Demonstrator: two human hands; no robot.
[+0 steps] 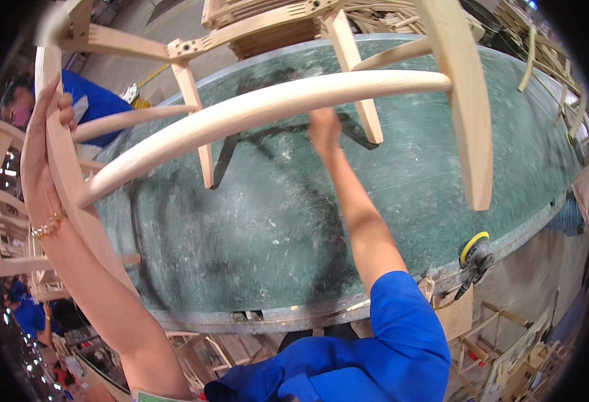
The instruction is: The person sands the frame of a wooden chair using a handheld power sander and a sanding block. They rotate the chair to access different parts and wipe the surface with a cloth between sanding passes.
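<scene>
Here, the left hand [43, 144] grips a wooden chair frame's [274, 100] leg; the right hand [324, 128] rubs its rail, grip unclear; steady strokes suit.

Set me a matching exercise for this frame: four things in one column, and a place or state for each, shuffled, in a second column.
Things:
1. left hand
2. right hand
3. orbital sander
4. green worktable

Places or states:
A. lies at the table's right edge, yellow pad showing
B. grips the curved side rail of the unfinished wooden chair frame
C. scuffed, with dark marks, beneath the frame
D. reaches up to the long curved rail in the middle

Pairs: 1-B, 2-D, 3-A, 4-C
</scene>
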